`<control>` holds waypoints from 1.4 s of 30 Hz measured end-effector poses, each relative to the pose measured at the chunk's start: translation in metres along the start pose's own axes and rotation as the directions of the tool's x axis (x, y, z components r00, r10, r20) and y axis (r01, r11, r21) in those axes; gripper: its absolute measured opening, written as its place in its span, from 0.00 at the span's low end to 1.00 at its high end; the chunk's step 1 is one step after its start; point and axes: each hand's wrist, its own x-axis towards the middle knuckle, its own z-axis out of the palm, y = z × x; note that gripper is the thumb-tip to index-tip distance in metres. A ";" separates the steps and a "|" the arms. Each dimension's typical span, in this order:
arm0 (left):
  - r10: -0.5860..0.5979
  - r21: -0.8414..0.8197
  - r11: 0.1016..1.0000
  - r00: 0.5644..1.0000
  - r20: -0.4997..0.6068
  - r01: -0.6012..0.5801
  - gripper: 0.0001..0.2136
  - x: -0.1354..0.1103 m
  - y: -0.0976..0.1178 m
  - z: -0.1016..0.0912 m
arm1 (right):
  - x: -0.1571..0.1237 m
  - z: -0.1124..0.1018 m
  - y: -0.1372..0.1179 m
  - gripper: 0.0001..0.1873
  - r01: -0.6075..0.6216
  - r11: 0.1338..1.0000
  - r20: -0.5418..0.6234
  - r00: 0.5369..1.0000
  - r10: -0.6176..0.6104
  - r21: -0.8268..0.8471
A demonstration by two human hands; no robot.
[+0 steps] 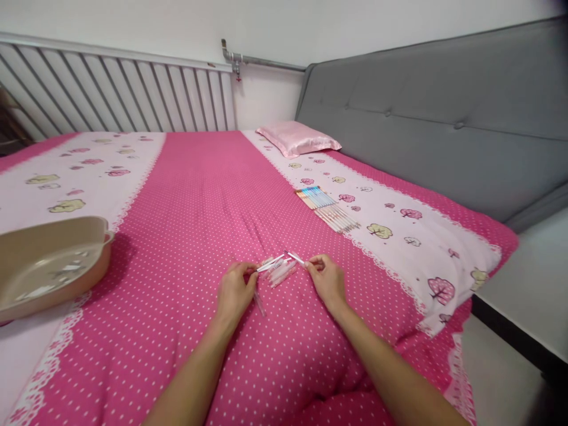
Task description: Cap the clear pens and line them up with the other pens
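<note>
Pinched in my left hand (236, 291) is a thin white pen-like stick (271, 262), pointing up and to the right. My right hand (326, 281) grips another slim white pen-like stick (294, 258) with a dark tip, angled toward the first; the two tips are close together. Between and just below them lies a small pile of clear, pinkish pen barrels (282, 273) on the dotted pink bedspread (195, 236). One clear tube (259, 304) sits beneath my left fingers; whether they touch it I cannot tell.
Pens (329, 209) with blue, orange and whitish parts lie in a neat row ahead to the right. A beige basin (100, 260) with small loose pieces stands at left. Farther back are a pink pillow (297, 139), a grey headboard (426, 106) and a radiator (119, 89).
</note>
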 end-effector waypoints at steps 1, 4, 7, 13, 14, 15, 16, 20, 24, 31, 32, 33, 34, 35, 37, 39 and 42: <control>0.003 -0.002 1.000 1.000 -0.001 -0.003 0.08 0.000 0.000 0.000 | 0.000 0.001 0.000 0.11 0.017 0.998 0.027 1.000 -0.016 -0.059; 0.007 -0.004 1.000 1.000 -0.008 -0.007 0.09 0.000 0.000 0.000 | -0.001 0.005 -0.002 0.15 0.085 0.968 0.101 0.993 -0.063 -0.234; 0.008 -0.002 1.000 1.000 -0.020 -0.008 0.09 -0.001 0.000 0.000 | -0.002 0.008 -0.006 0.13 0.161 0.918 0.185 0.978 -0.098 -0.361; 0.037 0.006 0.999 0.995 -0.089 -0.037 0.10 -0.001 0.000 0.000 | -0.005 0.015 -0.013 0.16 0.125 0.910 0.195 0.980 -0.050 -0.395; 0.046 0.005 0.999 0.992 -0.119 -0.046 0.11 -0.001 0.000 0.000 | -0.004 0.015 -0.012 0.16 0.108 0.919 0.184 0.982 -0.040 -0.379; 0.054 -0.003 0.998 0.986 -0.156 -0.055 0.11 -0.001 0.000 0.000 | -0.003 0.015 -0.011 0.16 0.092 0.930 0.173 0.984 -0.031 -0.356; 0.063 -0.018 0.998 0.979 -0.195 -0.067 0.12 -0.001 0.000 0.000 | -0.001 0.015 -0.010 0.17 0.076 0.942 0.164 0.986 -0.023 -0.326; 0.126 -0.092 0.983 0.944 -0.304 -0.161 0.12 -0.001 0.004 -0.002 | 0.003 0.007 -0.009 0.18 0.051 0.984 0.154 0.988 -0.025 -0.172; 0.235 -0.132 0.950 0.924 -0.300 -0.284 0.12 -0.003 0.011 -0.004 | -0.008 0.001 -0.026 0.19 0.000 0.981 0.189 0.981 -0.038 0.194; 0.333 -0.349 0.869 0.936 -0.111 -0.350 0.13 -0.010 0.020 -0.002 | -0.041 0.008 -0.060 0.17 -0.212 0.757 0.414 0.906 -0.085 0.619; 0.323 -0.387 0.861 0.943 -0.085 -0.329 0.13 -0.011 0.021 -0.002 | -0.043 0.009 -0.061 0.17 -0.217 0.751 0.433 0.896 -0.100 0.624; 0.309 -0.422 0.853 0.949 -0.067 -0.308 0.14 -0.011 0.021 -0.002 | -0.045 0.011 -0.061 0.17 -0.218 0.749 0.446 0.888 -0.115 0.626; 0.294 -0.452 0.844 0.954 -0.060 -0.288 0.13 -0.012 0.021 -0.002 | -0.045 0.012 -0.060 0.17 -0.213 0.749 0.452 0.882 -0.129 0.628; 0.278 -0.477 0.836 0.959 -0.056 -0.270 0.13 -0.012 0.021 -0.002 | -0.046 0.013 -0.059 0.17 -0.204 0.750 0.456 0.878 -0.143 0.629; 0.253 -0.510 0.825 0.966 -0.052 -0.243 0.12 -0.012 0.021 -0.002 | -0.046 0.015 -0.057 0.16 -0.182 0.754 0.455 0.874 -0.169 0.631; 0.243 -0.535 0.811 0.968 -0.059 -0.236 0.11 -0.011 0.022 -0.002 | -0.046 0.015 -0.056 0.16 -0.163 0.760 0.453 0.871 -0.189 0.630; 0.249 -0.560 0.787 0.964 -0.094 -0.258 0.09 -0.012 0.023 -0.003 | -0.047 0.015 -0.056 0.17 -0.128 0.771 0.431 0.879 -0.203 0.624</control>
